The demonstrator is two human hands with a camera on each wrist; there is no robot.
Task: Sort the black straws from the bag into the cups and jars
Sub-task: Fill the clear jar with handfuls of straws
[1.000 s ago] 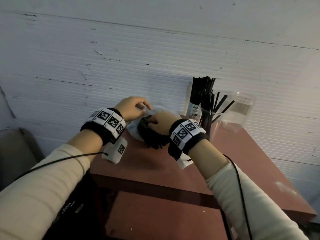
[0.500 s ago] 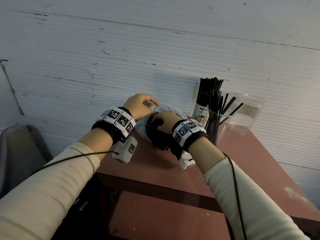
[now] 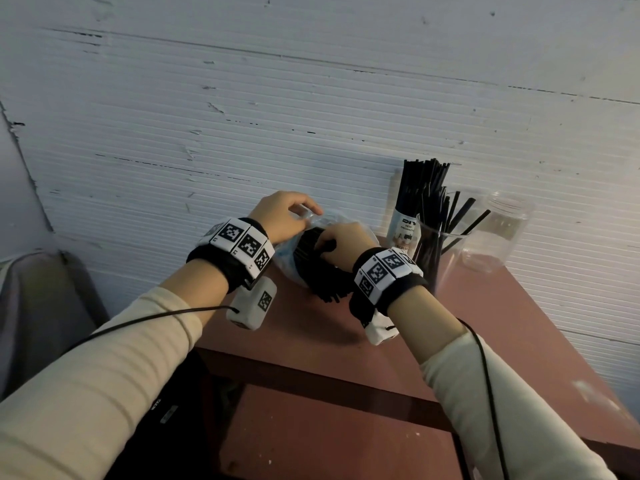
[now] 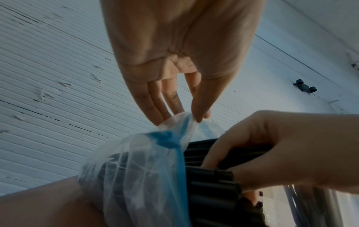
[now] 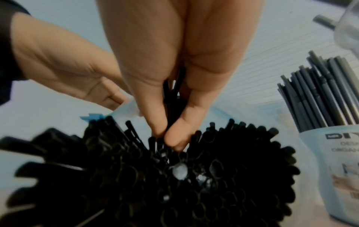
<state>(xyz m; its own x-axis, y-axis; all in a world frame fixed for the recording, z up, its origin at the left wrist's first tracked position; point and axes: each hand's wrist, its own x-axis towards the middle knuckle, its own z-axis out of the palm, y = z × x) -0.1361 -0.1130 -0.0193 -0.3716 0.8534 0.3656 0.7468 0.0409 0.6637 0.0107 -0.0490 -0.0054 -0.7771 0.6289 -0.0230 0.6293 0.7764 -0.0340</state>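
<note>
The right hand covers the top of the straw bundle, so its fingers don't show in the head view. Label on the white cup beside the bundle gets cut off at "DIY". Bundle's near ends are blurry.

Dim, cool, bluish light fills all three views, the head view bowing the wall lines at its edges while soft shadows fall on the table, and both wrist views are grainy and softly blurred, perhaps from motion, with the straws nearly featureless black.
</note>
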